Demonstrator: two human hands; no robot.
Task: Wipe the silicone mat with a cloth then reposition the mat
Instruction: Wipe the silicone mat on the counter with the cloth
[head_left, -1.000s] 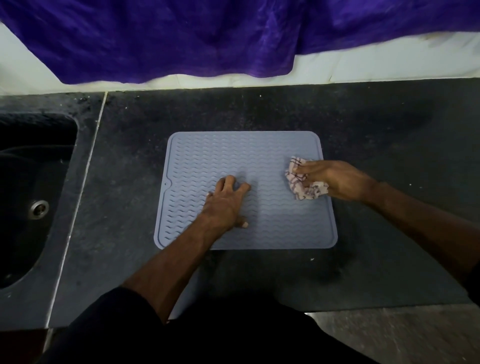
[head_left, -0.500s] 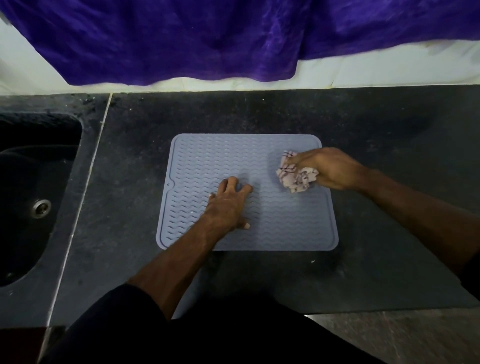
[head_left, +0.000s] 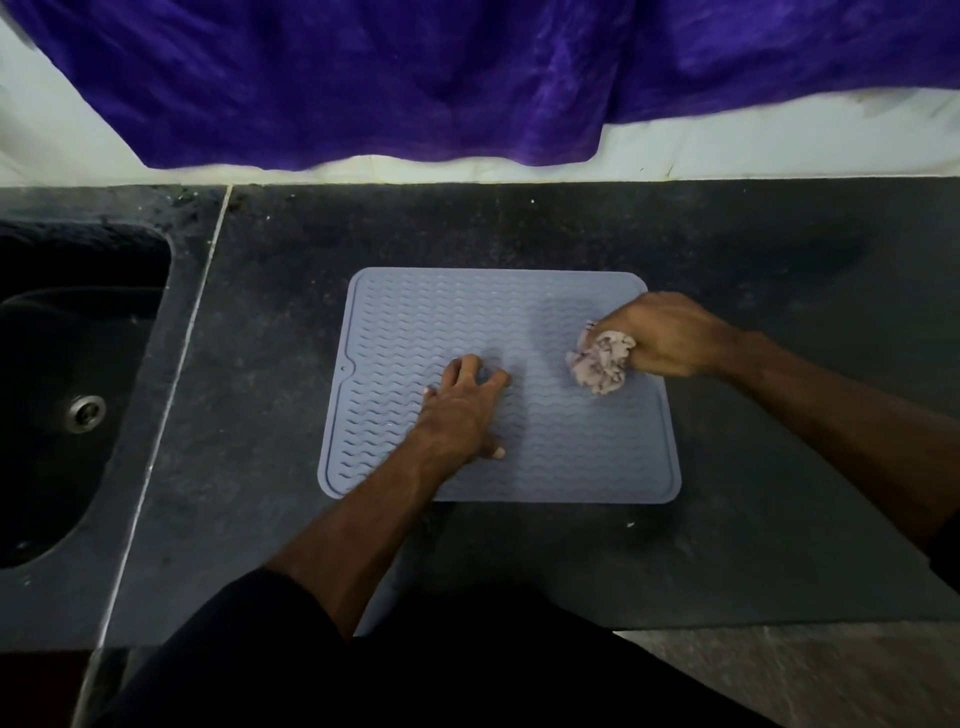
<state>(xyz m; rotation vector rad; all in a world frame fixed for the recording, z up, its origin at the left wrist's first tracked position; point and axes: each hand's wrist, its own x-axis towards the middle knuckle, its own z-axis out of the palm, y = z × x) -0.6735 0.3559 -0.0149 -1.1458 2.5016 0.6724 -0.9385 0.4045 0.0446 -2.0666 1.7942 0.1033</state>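
A grey-blue silicone mat with a wavy ribbed surface is laid flat on the dark stone bench, roughly at its middle, with its long edges running left to right. The left hand is pressed palm-down on the mat just left of its centre, its fingers spread and pointed toward the far edge, the thumb stretched out to the near right. The right hand is placed over the right part of the mat, and its fingers are curled closed around a crumpled pale cloth, which is bunched out to the left of the fist and is touching the mat surface. A dark sink with a metal drain is set into the bench at the left, well apart from the mat. A purple fabric is hung against the pale wall behind the far edge of the bench. Dark sleeves are seen at the near edge.
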